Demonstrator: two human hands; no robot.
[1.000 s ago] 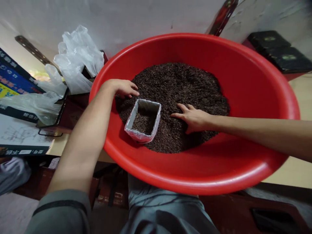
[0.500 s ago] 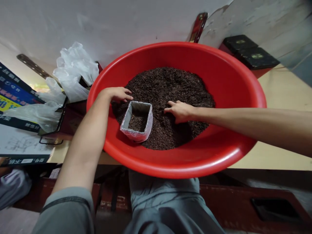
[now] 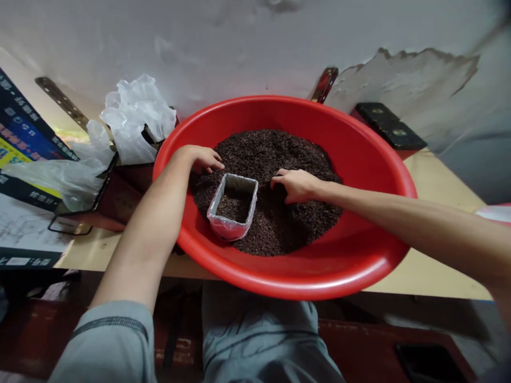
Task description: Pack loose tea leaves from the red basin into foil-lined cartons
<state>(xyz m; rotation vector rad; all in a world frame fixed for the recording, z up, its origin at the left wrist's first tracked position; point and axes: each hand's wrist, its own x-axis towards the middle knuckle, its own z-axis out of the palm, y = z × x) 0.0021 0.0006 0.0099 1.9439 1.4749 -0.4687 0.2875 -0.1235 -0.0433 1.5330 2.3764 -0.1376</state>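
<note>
The dark bits (image 3: 271,154) in the frame's middle look light and loose, best scooped from below; the left hand (image 3: 204,158) has fingers apart, but I can't tell if the right hand (image 3: 298,185) grips any.

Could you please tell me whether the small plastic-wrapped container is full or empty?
Partly filled: dark grains lie inside the container, with bare inner walls showing above them.

Dark grains (image 3: 275,151) too small to identify
</note>
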